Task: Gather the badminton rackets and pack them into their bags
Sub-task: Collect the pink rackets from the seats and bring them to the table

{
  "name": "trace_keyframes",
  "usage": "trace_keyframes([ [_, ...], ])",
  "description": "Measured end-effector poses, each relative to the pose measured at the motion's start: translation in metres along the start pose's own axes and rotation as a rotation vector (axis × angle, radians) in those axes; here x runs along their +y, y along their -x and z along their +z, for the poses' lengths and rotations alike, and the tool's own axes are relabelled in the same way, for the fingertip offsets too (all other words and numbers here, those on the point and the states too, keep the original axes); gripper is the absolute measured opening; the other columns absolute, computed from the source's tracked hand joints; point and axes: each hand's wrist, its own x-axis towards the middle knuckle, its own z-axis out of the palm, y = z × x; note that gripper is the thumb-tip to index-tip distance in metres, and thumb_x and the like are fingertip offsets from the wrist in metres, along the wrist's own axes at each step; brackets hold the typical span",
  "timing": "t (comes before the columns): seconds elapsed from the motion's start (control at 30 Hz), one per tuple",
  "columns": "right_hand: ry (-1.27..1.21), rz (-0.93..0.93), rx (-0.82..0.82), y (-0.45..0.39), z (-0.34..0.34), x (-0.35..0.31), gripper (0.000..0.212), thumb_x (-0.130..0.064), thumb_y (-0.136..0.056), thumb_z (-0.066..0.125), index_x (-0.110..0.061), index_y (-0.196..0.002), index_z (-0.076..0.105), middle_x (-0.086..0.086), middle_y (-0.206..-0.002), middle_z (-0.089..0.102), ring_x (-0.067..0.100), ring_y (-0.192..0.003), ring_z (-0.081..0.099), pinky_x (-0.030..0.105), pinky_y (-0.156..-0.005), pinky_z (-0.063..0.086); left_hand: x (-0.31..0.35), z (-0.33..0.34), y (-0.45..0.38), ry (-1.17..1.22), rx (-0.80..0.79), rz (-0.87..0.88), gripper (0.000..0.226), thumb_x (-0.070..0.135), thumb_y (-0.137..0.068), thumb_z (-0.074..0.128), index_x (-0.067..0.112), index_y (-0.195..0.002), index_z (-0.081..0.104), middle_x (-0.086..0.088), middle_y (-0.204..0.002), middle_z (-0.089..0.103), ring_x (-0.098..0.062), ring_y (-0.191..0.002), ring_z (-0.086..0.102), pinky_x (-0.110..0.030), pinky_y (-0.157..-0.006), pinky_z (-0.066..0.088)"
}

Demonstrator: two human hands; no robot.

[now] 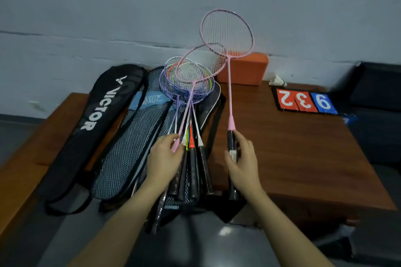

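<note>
The right hand (240, 159) grips the black handle of one pink racket (229, 84), holding it raised with its head up against the wall. The left hand (166, 156) pinches the pink shaft of a second pink racket (191, 91), which lies tilted on top of a bundle of rackets (193, 154) between the two hands; about four black handles show there, though the overlapping heads make an exact count uncertain. Under and left of the left hand lie three bags: a mesh bag (130, 143), a black VICTOR bag (91, 119) farther left, and a third bag's edge (213, 102) beneath the bundle. Beyond the right hand, on the wooden table (293, 158), are one orange block (245, 69), one shuttlecock (278, 81) and one scoreboard (303, 101) with three cards.
</note>
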Motion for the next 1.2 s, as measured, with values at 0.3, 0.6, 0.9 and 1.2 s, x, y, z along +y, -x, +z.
trace_keyframes([
  [0.3,0.047,0.041,-0.101,-0.025,0.038,0.015,0.056,-0.007,-0.084,0.061,-0.016,-0.136,0.042,0.000,-0.110,0.050,-0.008,-0.094,0.045,0.000,-0.080,0.032,-0.029,0.045,-0.064,-0.010,-0.042,-0.167,0.032,0.009,-0.084,0.057,0.008,-0.116,0.055,-0.012,-0.105,0.056,-0.023,-0.086,0.053,-0.034,-0.072,0.045],
  [0.6,0.059,0.009,-0.194,-0.057,0.041,0.040,0.057,-0.013,-0.086,0.060,-0.028,-0.137,0.040,-0.005,-0.108,0.050,-0.005,-0.098,0.049,0.009,-0.079,0.039,-0.055,0.095,-0.107,0.073,-0.215,-0.223,0.018,0.010,-0.084,0.056,0.012,-0.100,0.062,-0.011,-0.083,0.053,-0.020,-0.068,0.051,-0.023,-0.057,0.037],
  [0.9,0.068,0.020,-0.308,-0.056,0.061,0.057,0.056,-0.028,-0.087,0.053,-0.032,-0.140,0.034,-0.010,-0.108,0.048,0.003,-0.086,0.052,0.035,-0.075,0.049,-0.078,0.096,-0.075,-0.080,-0.279,-0.094,0.048,0.030,-0.081,0.061,0.008,-0.123,0.055,-0.010,-0.115,0.051,-0.026,-0.107,0.051,-0.041,-0.093,0.044],
  [1.2,0.239,0.078,-0.444,-0.057,0.102,0.079,0.053,-0.031,-0.094,0.049,-0.028,-0.143,0.028,-0.001,-0.126,0.047,0.020,-0.112,0.048,0.036,-0.091,0.037,-0.084,0.082,-0.050,-0.201,-0.348,-0.002,0.043,0.031,-0.091,0.053,0.016,-0.131,0.049,-0.004,-0.137,0.045,-0.020,-0.125,0.042,-0.032,-0.103,0.034],
])
